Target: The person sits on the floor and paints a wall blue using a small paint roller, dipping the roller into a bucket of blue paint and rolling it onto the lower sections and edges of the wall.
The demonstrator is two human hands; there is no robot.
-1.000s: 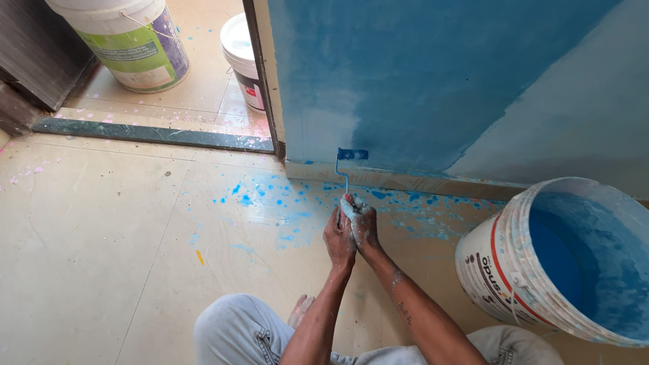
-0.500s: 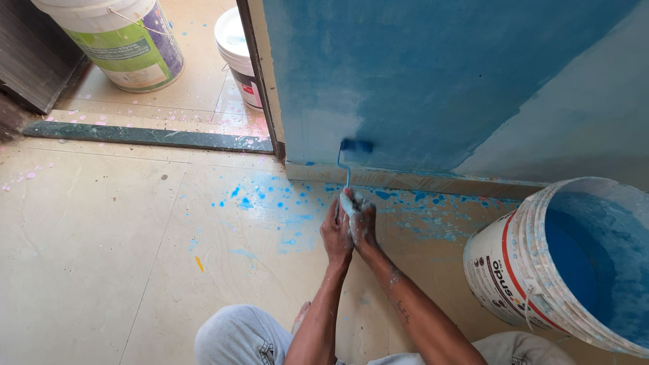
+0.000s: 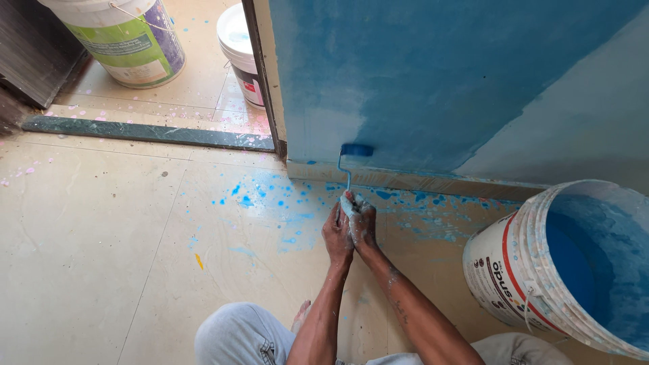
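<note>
your left hand (image 3: 336,233) and right hand (image 3: 362,220) are both clenched on the handle of the small roller (image 3: 356,150) at centre frame. since a second ago its head has climbed from the skirting onto the wall (image 3: 419,74), extending blue coverage over the pale lower patch.

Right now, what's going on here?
A person crouched on the floor grips a small paint roller with both hands, left hand and right hand together on its handle. The roller head presses low on the blue wall, just above the skirting. An open bucket of blue paint sits to their right; blue splatter dots the floor.
</note>
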